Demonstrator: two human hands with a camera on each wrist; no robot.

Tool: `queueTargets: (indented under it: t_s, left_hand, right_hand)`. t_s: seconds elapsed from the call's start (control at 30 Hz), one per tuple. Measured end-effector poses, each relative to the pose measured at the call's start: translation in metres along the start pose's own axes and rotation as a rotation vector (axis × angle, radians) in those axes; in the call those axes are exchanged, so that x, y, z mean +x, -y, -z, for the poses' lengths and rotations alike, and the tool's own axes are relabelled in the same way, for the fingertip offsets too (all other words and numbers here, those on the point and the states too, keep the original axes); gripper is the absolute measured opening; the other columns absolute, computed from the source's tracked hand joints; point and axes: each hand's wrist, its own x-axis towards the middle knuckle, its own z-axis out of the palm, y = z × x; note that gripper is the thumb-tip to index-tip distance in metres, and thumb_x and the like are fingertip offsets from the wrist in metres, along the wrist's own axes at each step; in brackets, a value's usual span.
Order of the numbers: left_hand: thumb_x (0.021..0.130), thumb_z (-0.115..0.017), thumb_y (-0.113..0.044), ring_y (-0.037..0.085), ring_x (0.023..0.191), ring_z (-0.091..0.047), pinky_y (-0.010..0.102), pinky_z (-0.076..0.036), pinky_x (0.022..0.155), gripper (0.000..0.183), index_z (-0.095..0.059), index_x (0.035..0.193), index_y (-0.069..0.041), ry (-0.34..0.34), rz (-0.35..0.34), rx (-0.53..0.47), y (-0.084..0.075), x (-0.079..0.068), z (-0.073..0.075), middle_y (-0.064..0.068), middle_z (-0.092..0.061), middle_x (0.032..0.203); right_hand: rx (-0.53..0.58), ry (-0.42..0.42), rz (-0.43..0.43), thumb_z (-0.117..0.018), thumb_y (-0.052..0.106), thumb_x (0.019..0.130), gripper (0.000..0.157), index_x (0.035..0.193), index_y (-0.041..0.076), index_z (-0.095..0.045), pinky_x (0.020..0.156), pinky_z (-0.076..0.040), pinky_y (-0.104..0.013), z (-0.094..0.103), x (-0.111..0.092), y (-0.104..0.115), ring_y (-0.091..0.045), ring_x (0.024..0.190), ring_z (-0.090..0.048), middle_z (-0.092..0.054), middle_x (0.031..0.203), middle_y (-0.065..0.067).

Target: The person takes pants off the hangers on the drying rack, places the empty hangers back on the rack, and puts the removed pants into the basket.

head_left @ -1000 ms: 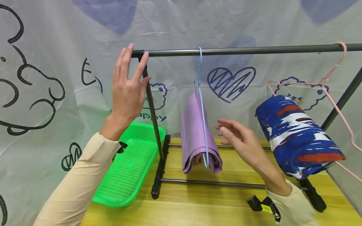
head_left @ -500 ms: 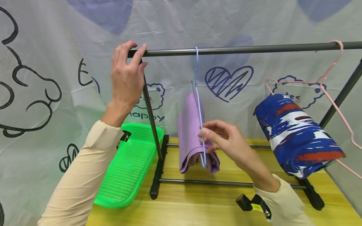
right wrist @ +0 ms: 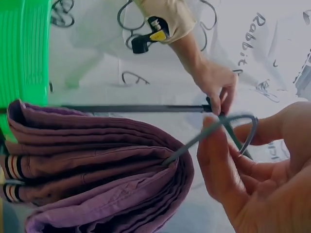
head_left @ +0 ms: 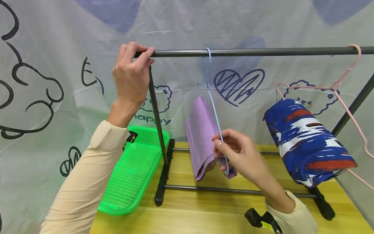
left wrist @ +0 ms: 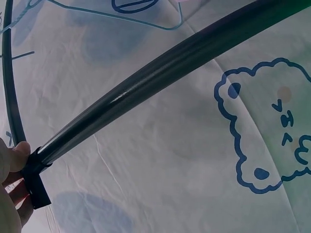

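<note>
Rack (head_left: 181,53): dark bar across the upper frame; looks rigid, perhaps light enough to shift, so its corner suits a steadying hold.
Patterned garment (head_left: 306,139): right side of the frame, on a pink hanger (head_left: 345,105).
Purple garment (head_left: 203,136): lower middle, folded over the blue hanger; soft, limp, probably light; its layers could slide, so better left ungripped.
Blue hanger (head_left: 214,113): hooked on the bar, upper middle; thin, likely smooth and springy; best taken at the neck or the bare near end.
Left hand (head_left: 131,71): upper left, thumb and fingers closed round the rack's corner.
Right hand (head_left: 243,154): lower middle-right, narrow, pinching the hanger's near side.
</note>
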Motion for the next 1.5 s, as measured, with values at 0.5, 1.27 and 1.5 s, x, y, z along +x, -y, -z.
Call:
queueTargets:
  t_s: [0.5, 1.27, 1.5]
  left_hand:
    - [0.099, -0.067, -0.022, 0.029, 0.094, -0.061, 0.051, -0.055, 0.064, 0.022, -0.082, 0.11, -0.011, -0.002, 0.046, 0.038, -0.008, 0.002, 0.003, 0.008, -0.07, 0.101]
    - [0.101, -0.064, -0.024, 0.029, 0.091, -0.061, 0.049, -0.054, 0.062, 0.023, -0.082, 0.108, -0.01, -0.005, 0.047, 0.063, -0.015, 0.003, 0.001, 0.009, -0.069, 0.097]
    - [0.1, -0.066, -0.022, 0.029, 0.09, -0.061, 0.048, -0.054, 0.061, 0.022, -0.082, 0.106, -0.01, -0.015, 0.042, 0.063, -0.015, 0.002, 0.0, 0.008, -0.07, 0.096]
  right_hand:
    - [-0.704, -0.468, 0.325, -0.064, 0.008, 0.101, 0.016, 0.109, 0.001, -0.077, 0.052, -0.041, -0.027, 0.034, -0.007, -0.019, -0.017, 0.062, -0.054, -0.071, 0.082, -0.009]
    - [-0.277, -0.898, 0.31, -0.079, 0.013, 0.092, 0.016, 0.098, -0.001, -0.081, 0.063, -0.044, -0.013, 0.063, 0.019, -0.044, -0.006, 0.073, -0.059, -0.068, 0.082, 0.009]
    - [-0.154, -0.982, 0.311, -0.079, 0.007, 0.09, 0.017, 0.095, -0.009, -0.078, 0.062, -0.047, -0.012, 0.057, 0.023, -0.039, -0.006, 0.068, -0.058, -0.067, 0.078, 0.006]
